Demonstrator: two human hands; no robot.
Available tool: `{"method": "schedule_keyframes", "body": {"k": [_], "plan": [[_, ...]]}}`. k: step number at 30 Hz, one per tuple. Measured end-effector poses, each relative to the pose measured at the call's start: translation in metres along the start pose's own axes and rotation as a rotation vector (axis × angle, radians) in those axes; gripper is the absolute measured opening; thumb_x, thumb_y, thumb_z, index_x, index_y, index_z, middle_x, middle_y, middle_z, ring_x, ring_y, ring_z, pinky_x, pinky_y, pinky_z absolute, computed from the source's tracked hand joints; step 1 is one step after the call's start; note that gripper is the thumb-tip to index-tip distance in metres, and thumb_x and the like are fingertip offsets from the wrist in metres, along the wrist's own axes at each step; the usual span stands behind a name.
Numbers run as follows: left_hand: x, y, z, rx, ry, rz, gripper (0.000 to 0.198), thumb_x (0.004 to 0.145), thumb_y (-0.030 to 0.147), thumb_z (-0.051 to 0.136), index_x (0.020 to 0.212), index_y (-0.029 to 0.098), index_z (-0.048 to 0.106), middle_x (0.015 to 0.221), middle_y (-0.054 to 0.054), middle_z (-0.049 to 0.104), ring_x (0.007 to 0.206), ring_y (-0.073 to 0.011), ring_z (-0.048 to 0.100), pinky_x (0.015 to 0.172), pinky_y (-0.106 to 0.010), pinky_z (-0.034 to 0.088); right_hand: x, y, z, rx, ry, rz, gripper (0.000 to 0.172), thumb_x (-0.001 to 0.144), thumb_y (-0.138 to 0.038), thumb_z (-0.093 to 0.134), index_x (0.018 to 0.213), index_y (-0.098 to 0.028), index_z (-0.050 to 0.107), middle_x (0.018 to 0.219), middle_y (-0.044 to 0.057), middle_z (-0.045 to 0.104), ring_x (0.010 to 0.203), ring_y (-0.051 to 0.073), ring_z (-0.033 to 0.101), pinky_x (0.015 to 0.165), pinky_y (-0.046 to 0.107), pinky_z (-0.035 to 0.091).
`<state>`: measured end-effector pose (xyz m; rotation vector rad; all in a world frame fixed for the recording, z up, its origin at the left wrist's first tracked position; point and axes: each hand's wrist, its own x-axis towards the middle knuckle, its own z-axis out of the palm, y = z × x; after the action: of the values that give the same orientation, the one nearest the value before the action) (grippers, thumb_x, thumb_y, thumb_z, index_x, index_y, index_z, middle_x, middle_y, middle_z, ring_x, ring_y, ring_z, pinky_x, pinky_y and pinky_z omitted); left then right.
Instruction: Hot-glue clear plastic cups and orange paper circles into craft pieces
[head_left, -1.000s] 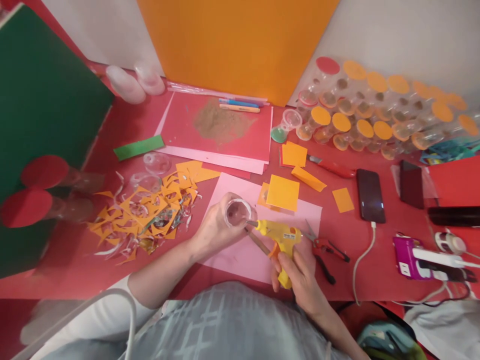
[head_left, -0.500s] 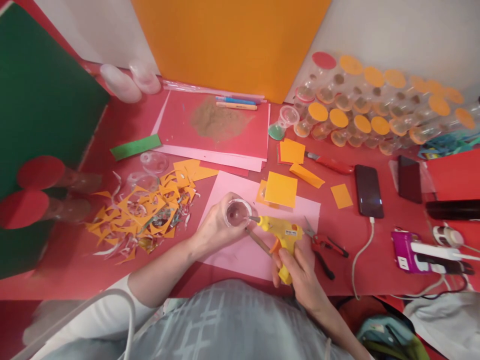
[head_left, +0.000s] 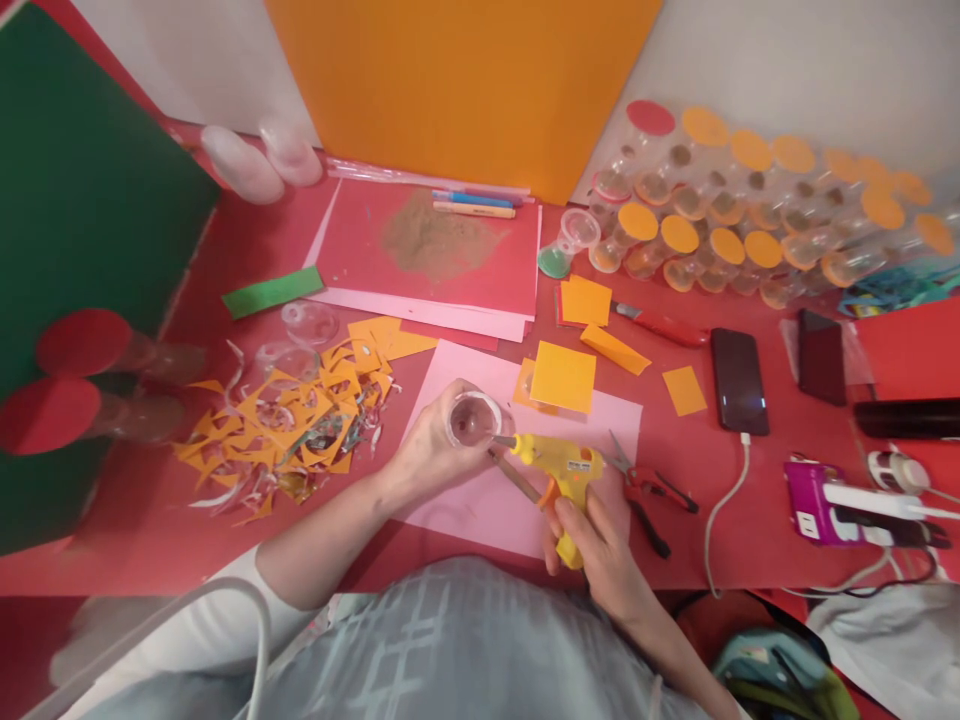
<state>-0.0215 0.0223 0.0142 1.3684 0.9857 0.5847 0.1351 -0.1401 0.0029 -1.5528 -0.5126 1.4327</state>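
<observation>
My left hand [head_left: 429,440] is wrapped round a clear plastic cup [head_left: 474,418], its round mouth facing up at me. In my right hand [head_left: 592,530] is a yellow glue gun [head_left: 559,458], gripped by the handle with fingers near the orange trigger. The gun's nozzle is at the lower right of the cup's rim; whether it touches cannot be made out. Below both lies a sheet of pink paper [head_left: 450,510]. A square of orange paper [head_left: 564,377] rests on something clear beside the cup. Red-handled scissors or pliers [head_left: 652,482] lie right of the gun.
Orange paper scraps [head_left: 300,410] are heaped at left. Rows of clear bottle shapes with orange discs [head_left: 679,234] stand at back right. A phone [head_left: 739,380] on a cable, a purple power adapter [head_left: 814,505] and a red-handled cutter [head_left: 667,325] lie at right. Brown powder [head_left: 435,235] covers red paper.
The glue gun's nozzle and the cup have shifted very slightly to the left. Both hands keep their hold.
</observation>
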Motion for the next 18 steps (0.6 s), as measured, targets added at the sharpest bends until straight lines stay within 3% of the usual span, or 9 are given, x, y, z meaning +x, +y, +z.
{"method": "schedule_keyframes", "body": {"k": [5,9,13,18], "plan": [[-0.0019,-0.0039,0.0008,0.011,-0.039,0.007,0.024,0.068,0.033,0.069,0.082,0.022,0.053,0.089,-0.004,0.078,0.072,-0.0163,0.069,0.066,-0.027,0.053,0.0016,-0.0025,0.0011,-0.006,0.036,-0.043,0.042,0.086,-0.063,0.071,0.085,-0.023,0.057,0.062,-0.007,0.055,0.039,0.01,0.055,0.037,0.02,0.042],[-0.0016,-0.005,-0.0002,0.014,-0.021,0.002,0.024,0.067,0.033,0.068,0.078,0.023,0.05,0.082,-0.002,0.077,0.068,-0.0151,0.067,0.063,-0.026,0.051,0.0018,-0.0019,0.0012,0.014,0.018,-0.004,0.046,0.084,-0.066,0.071,0.085,-0.023,0.057,0.061,-0.007,0.055,0.039,0.01,0.055,0.038,0.021,0.044],[-0.0021,-0.0067,-0.0005,-0.01,-0.063,0.01,0.026,0.069,0.036,0.07,0.083,0.022,0.052,0.09,-0.005,0.077,0.073,-0.0169,0.069,0.065,-0.027,0.051,0.0008,-0.0015,0.0012,0.021,0.057,0.009,0.049,0.081,-0.068,0.074,0.085,-0.022,0.056,0.062,-0.008,0.055,0.039,0.009,0.055,0.037,0.02,0.042],[-0.0026,-0.0057,-0.0002,0.028,-0.062,0.042,0.024,0.069,0.035,0.07,0.081,0.022,0.052,0.082,-0.002,0.076,0.064,-0.0135,0.064,0.061,-0.026,0.05,0.0002,-0.0032,0.0012,0.02,0.061,0.002,0.047,0.082,-0.066,0.073,0.086,-0.022,0.057,0.062,-0.008,0.054,0.039,0.01,0.057,0.037,0.019,0.042]]}}
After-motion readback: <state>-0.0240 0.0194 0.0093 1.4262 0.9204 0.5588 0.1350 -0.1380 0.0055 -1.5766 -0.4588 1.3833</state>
